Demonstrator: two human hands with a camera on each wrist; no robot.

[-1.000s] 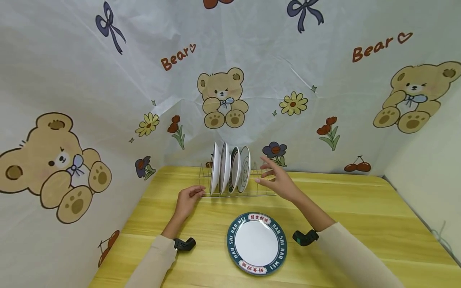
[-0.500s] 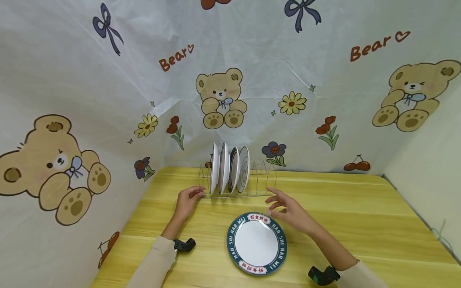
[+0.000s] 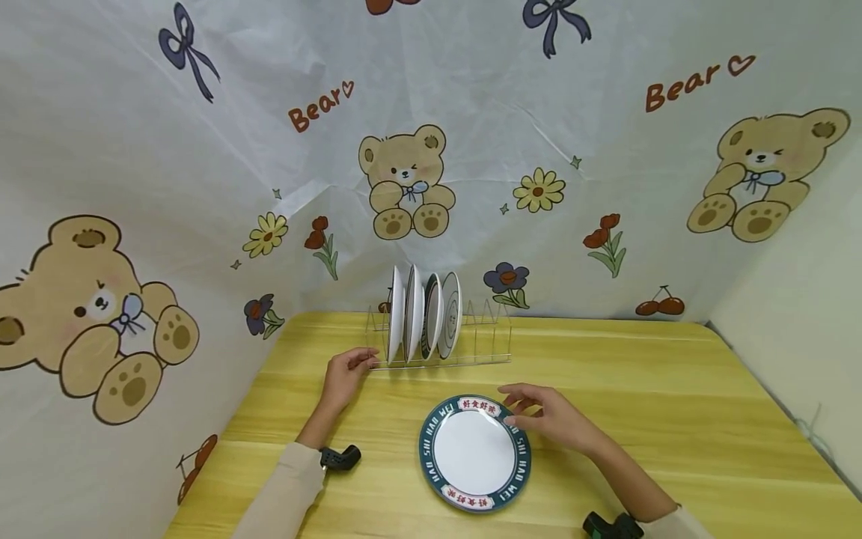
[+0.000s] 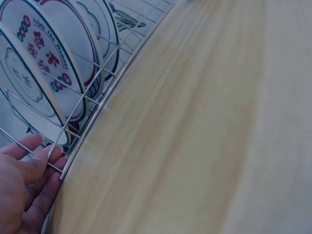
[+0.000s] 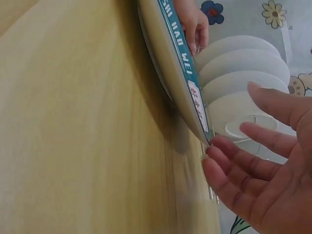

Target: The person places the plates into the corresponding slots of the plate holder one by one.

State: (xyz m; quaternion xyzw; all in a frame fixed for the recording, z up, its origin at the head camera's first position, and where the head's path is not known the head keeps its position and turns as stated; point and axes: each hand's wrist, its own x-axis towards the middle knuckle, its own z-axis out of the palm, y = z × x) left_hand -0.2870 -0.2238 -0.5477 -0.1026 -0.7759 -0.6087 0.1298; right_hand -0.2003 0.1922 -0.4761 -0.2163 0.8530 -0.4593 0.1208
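Note:
A wire dish rack [image 3: 476, 358] stands at the back of the table with several plates upright in its left part, one being the rightmost patterned plate [image 3: 451, 318]. My left hand [image 3: 343, 378] grips the rack's left front corner; in the left wrist view the thumb and fingers [image 4: 33, 168] pinch its wire. A plate with a dark teal lettered rim [image 3: 474, 453] lies flat in front of the rack. My right hand [image 3: 548, 415] is over its upper right rim, fingers spread and loosely bent. The right wrist view shows those fingertips [image 5: 214, 146] right at the rim.
The yellow wood-grain table [image 3: 673, 419] extends to the right of the plate. Behind it hangs a white cloth [image 3: 485, 90] printed with bears and flowers. Black wrist devices [image 3: 341, 457] sit at both cuffs.
My right hand has come down and forward from beside the rack's right part to the flat plate's rim. The left hand stays at the rack's corner. The view shifts slightly.

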